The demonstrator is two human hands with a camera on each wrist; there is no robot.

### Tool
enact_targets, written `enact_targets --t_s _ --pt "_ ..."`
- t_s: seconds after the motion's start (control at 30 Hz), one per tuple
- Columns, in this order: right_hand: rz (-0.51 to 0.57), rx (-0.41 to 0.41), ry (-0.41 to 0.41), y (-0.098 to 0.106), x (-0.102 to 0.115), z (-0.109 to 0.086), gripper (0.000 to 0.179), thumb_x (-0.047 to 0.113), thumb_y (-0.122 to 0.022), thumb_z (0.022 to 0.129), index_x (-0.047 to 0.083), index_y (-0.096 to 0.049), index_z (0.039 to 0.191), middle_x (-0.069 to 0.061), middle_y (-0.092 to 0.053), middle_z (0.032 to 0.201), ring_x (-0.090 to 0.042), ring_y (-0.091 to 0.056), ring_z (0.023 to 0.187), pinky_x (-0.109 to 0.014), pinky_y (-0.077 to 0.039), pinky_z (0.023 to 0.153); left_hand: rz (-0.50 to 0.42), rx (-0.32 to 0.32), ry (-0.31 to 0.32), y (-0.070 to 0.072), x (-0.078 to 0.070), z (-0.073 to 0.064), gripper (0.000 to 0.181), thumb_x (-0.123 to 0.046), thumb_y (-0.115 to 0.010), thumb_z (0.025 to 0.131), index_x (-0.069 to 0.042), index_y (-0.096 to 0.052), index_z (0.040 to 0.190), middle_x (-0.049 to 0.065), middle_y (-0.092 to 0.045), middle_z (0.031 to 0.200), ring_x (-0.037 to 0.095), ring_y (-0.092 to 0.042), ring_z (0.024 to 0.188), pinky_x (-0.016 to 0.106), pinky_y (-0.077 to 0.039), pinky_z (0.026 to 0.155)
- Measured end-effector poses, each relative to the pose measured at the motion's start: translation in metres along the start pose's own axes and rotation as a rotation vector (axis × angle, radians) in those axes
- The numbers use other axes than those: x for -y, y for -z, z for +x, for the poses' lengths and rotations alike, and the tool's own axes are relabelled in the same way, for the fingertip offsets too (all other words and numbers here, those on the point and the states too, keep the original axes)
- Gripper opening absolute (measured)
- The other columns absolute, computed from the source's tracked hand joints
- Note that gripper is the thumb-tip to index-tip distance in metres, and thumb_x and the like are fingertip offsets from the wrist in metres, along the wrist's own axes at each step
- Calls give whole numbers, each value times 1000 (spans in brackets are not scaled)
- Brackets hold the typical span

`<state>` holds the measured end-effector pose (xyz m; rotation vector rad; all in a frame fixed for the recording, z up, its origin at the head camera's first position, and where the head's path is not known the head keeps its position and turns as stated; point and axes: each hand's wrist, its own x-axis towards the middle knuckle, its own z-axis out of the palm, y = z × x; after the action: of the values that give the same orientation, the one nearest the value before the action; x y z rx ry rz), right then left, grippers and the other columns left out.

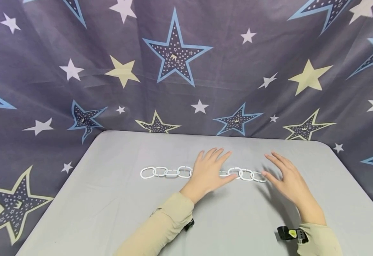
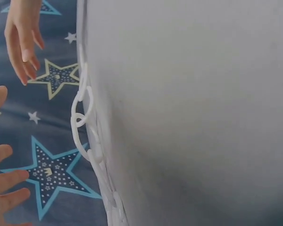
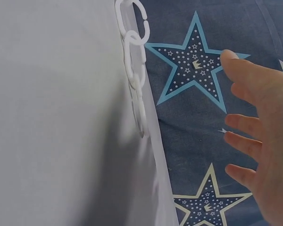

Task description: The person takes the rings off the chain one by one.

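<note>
A chain of several white plastic links [image 1: 166, 172] lies in a row from left to right across the table. Over its middle, my left hand [image 1: 205, 174] has its fingers spread and hides some of the links from the head view. My right hand [image 1: 288, 181] is beside the chain's right end, fingers extended, thumb tip close to the last link. Neither hand grips anything. The right wrist view has the chain's end links [image 3: 128, 61] apart from the fingers, and one link shows a gap in its ring. Both hands also appear at the left of the left wrist view.
A light grey cloth covers the table [image 1: 77, 213], which has rounded far corners. Behind it and at both sides hangs a dark curtain [image 1: 205, 96] printed with stars. Black straps [image 1: 293, 234] sit at the wrists, over beige sleeves.
</note>
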<state>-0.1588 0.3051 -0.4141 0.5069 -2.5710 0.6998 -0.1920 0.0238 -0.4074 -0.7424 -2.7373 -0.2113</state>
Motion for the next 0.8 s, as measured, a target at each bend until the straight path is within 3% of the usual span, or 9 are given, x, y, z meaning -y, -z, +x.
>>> enact_targets --t_s 0.4,0.8 --pt "12 5 -40 -3 -4 -2 55 22 -76 88 7 -57 137 -23 -52 139 -47 -45 127 -63 -31 104 9 18 -34 -6 -5 17 75 -76 -50 86 -34 -44 148 -7 -50 145 15 -43 134 48 -30 111" --pt "-2 11 -63 -10 -14 -6 40 22 -72 91 2 -64 125 -25 -60 126 -46 -49 120 -63 -34 99 42 31 -21 -20 -13 29 67 -74 -51 87 -33 -55 140 -9 -62 131 13 -53 121 40 -35 104"
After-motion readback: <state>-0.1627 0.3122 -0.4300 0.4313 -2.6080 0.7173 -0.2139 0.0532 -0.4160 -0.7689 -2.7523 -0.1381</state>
